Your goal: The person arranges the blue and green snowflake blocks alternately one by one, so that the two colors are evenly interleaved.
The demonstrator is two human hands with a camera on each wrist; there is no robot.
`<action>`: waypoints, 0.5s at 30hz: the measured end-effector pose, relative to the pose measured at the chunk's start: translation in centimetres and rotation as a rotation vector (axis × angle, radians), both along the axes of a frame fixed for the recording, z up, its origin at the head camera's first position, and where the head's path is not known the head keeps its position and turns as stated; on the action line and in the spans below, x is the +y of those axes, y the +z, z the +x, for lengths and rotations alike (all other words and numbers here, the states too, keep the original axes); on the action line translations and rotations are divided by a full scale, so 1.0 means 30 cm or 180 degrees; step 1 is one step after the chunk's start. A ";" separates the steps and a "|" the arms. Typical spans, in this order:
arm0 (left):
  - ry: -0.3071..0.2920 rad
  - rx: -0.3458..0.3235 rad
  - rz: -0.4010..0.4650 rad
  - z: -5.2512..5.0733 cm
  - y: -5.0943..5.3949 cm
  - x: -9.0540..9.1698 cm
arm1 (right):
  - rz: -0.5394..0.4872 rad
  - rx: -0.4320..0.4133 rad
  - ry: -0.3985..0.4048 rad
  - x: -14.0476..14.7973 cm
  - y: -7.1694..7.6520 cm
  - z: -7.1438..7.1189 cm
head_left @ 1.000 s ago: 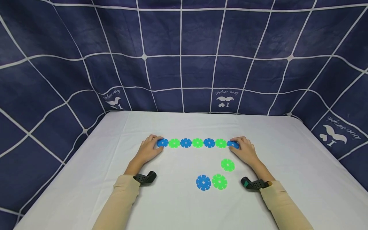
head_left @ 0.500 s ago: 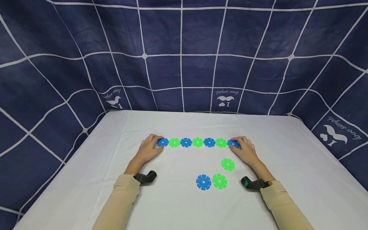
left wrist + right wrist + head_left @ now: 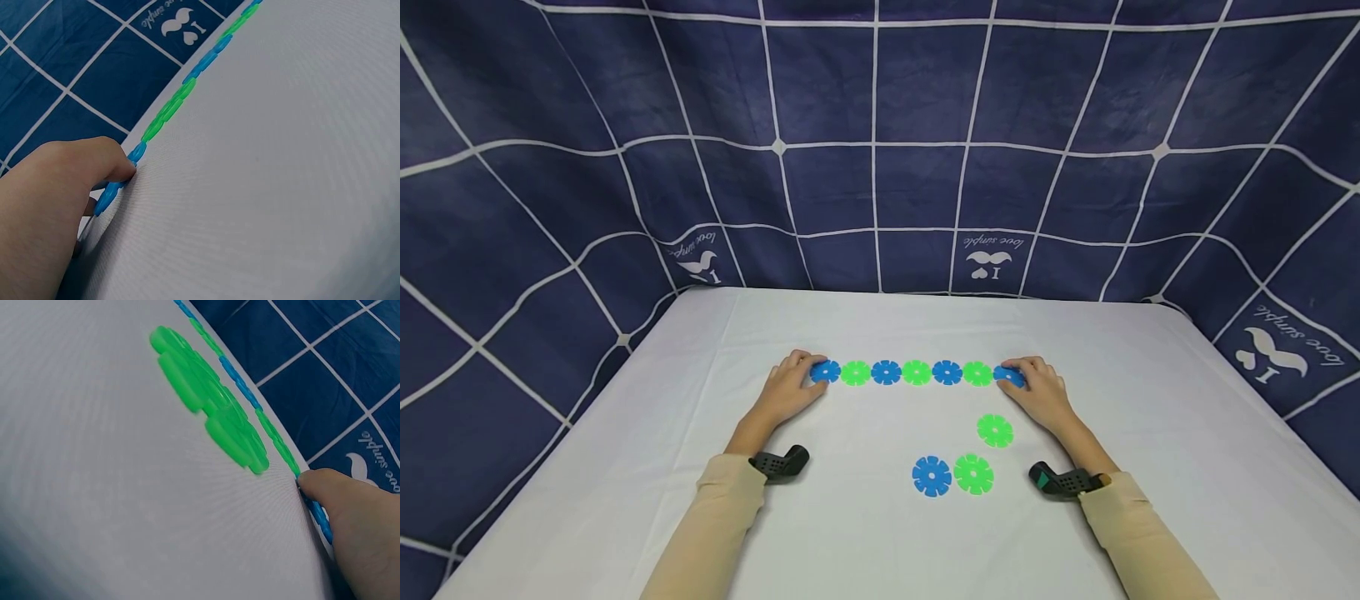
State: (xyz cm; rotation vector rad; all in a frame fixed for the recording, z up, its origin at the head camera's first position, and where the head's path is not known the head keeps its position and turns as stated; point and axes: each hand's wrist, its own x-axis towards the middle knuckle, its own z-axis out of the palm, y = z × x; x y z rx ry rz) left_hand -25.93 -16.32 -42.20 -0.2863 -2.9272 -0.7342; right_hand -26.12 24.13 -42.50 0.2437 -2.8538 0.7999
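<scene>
"Pinching what, exactly, with the left hand [image 3: 787,390]?"

"The left end disc [image 3: 825,372], a blue one. Thumb on its near edge, fingers on the far edge, spread only as wide as the disc."

"And the right hand [image 3: 1041,393]?"

"Same grip, on the right end disc [image 3: 1008,377], also blue. Thumb and fingers cover part of it."

"Where are those two discs?"

"Flat on the white cloth [image 3: 850,517], at either end of a straight row [image 3: 917,372]. Seven discs in all, blue and green by turns, set edge to edge."

"Linked, or just touching?"

"I can't tell; the slots are too small to read, even from the wrists."

"Any others?"

"Three, on the person's side of the row. The farther green disc [image 3: 995,431] lies near the right hand. The nearer green disc [image 3: 973,474] is closer to the person, with the loose blue disc [image 3: 932,476] just beside it, on its left."

"And around all that?"

"A dark blue curtain [image 3: 925,100] with white lines behind the table, beige sleeves [image 3: 715,517] on both arms, and a black camera [image 3: 781,463] at each wrist."
</scene>
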 end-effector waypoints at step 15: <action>-0.0006 0.0028 0.0007 -0.002 -0.002 0.000 | -0.0782 0.0294 -0.0156 -0.023 -0.007 0.031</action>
